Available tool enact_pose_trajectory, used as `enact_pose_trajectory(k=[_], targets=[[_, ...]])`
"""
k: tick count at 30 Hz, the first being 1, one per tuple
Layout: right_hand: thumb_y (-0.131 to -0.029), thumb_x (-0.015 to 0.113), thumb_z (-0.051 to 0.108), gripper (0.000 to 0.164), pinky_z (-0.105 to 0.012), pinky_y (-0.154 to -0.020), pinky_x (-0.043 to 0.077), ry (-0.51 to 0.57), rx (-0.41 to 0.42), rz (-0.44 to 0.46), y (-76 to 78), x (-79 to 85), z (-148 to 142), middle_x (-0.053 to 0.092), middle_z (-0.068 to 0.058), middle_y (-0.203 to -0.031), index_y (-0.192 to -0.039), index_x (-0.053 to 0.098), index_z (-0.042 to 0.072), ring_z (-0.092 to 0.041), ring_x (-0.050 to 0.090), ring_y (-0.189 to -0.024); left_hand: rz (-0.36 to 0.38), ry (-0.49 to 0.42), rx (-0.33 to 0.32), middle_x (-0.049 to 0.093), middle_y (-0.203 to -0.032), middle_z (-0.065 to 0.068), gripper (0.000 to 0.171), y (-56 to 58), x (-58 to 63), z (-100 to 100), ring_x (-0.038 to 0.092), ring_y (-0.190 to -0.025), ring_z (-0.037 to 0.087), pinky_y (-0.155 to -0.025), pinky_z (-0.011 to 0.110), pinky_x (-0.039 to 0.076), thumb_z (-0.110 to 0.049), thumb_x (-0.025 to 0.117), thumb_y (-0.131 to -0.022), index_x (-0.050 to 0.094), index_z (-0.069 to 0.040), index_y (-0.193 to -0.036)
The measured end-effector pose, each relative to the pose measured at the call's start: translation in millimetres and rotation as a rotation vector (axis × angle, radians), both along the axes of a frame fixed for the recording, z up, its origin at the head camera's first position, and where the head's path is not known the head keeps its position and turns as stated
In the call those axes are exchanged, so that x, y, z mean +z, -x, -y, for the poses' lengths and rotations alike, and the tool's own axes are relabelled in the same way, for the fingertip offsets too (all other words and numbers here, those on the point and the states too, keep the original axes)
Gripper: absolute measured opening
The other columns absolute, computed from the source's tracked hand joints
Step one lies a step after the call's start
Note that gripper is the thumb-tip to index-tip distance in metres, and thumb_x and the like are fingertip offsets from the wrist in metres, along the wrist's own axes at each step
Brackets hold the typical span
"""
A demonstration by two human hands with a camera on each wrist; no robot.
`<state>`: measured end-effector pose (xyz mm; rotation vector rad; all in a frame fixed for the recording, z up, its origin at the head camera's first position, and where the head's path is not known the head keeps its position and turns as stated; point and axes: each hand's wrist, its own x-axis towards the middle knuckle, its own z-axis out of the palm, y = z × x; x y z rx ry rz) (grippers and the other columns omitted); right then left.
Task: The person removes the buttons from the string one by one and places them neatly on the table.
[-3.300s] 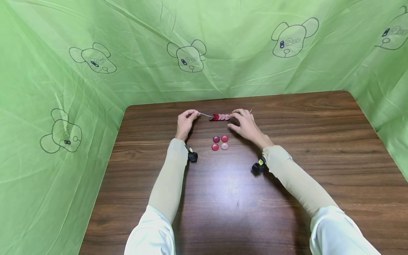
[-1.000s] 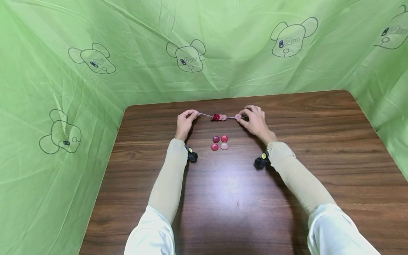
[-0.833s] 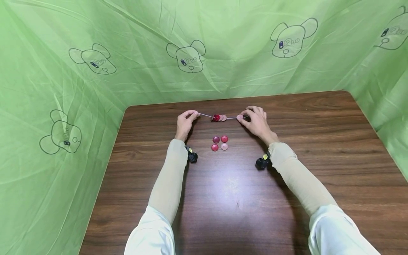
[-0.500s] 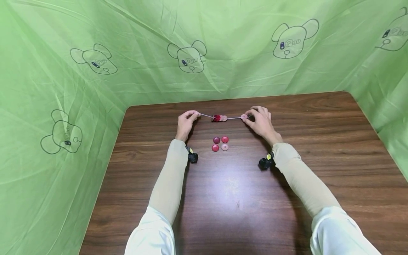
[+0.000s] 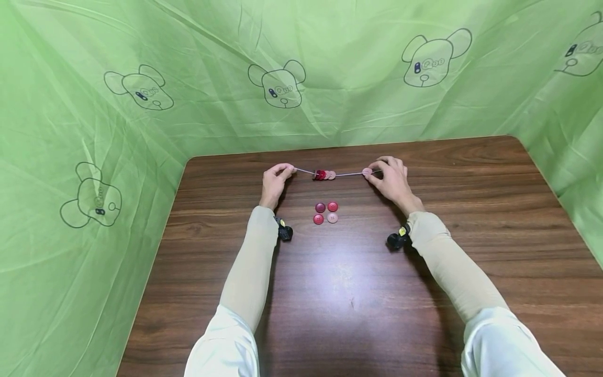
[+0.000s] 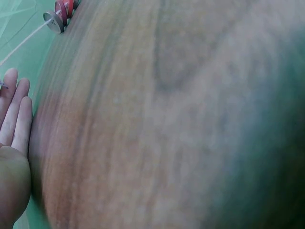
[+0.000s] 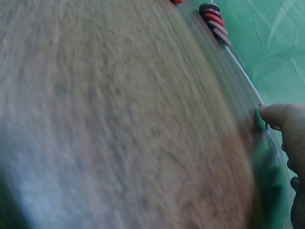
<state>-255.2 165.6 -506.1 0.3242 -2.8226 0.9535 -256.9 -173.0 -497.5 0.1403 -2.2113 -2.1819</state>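
A thin pale cord runs between the two hands at the back of the table. Overlapping buttons, dark red to pale pink, are threaded on it; the right wrist view shows them as a slanted stack. My left hand pinches the cord left of the stack. Right of the stack, my right hand pinches a pink button on the cord, with a short cord end passing by its fingers. In the right wrist view the thumb mostly hides that button.
In front of the cord lie several loose buttons: a dark purple one, a bright red one, another red one and a pale pink one. Green cloth hangs beyond the table's back edge.
The right hand first reached the row's right end, then drew one pink button away to the right along the cord, widening the gap. My left hand has stayed in place.
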Motion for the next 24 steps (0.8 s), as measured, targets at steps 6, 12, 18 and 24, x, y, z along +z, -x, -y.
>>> enact_pose_trajectory(k=[6,12,18,24], targets=[[-0.087,0.07,0.035,0.032,-0.054,-0.098,0.027,0.001,-0.022,-0.001,-0.2,0.6,-5,0.049,-0.015,-0.132,-0.107,0.066,0.011,-0.038,0.035,-0.126,-0.007,0.01,0.033,0.073,-0.098,0.014,0.035,3.4,-9.3,-1,0.067,-0.102,0.025,-0.093,0.032,0.054,-0.019,0.067,-0.09,0.066,0.008,-0.111],[-0.088,0.069,0.036,0.034,-0.055,-0.101,0.024,-0.008,-0.032,0.004,-0.6,-0.2,-10,0.048,-0.016,-0.133,-0.109,0.066,0.01,-0.04,0.034,-0.126,-0.018,0.017,0.042,0.073,-0.094,0.011,0.034,3.4,-9.7,-1,0.068,-0.095,0.018,-0.091,0.03,0.055,-0.018,0.067,-0.09,0.065,0.009,-0.11],[-0.088,0.068,0.037,0.036,-0.056,-0.102,0.023,-0.004,-0.046,0.016,-1.7,0.7,-14,0.047,-0.017,-0.135,-0.111,0.065,0.009,-0.041,0.033,-0.127,-0.019,0.018,0.043,0.073,-0.093,0.009,0.033,3.3,-9.2,-1,0.068,-0.095,0.018,-0.09,0.03,0.055,-0.018,0.067,-0.09,0.066,0.009,-0.109],[-0.088,0.067,0.037,0.037,-0.057,-0.103,0.023,-0.002,-0.06,0.02,-2.0,-0.4,-20,0.046,-0.018,-0.136,-0.112,0.065,0.008,-0.041,0.033,-0.127,-0.02,0.021,0.05,0.073,-0.093,0.01,0.03,2.6,-8.4,-2,0.068,-0.096,0.021,-0.091,0.032,0.055,-0.018,0.067,-0.09,0.067,0.006,-0.107]])
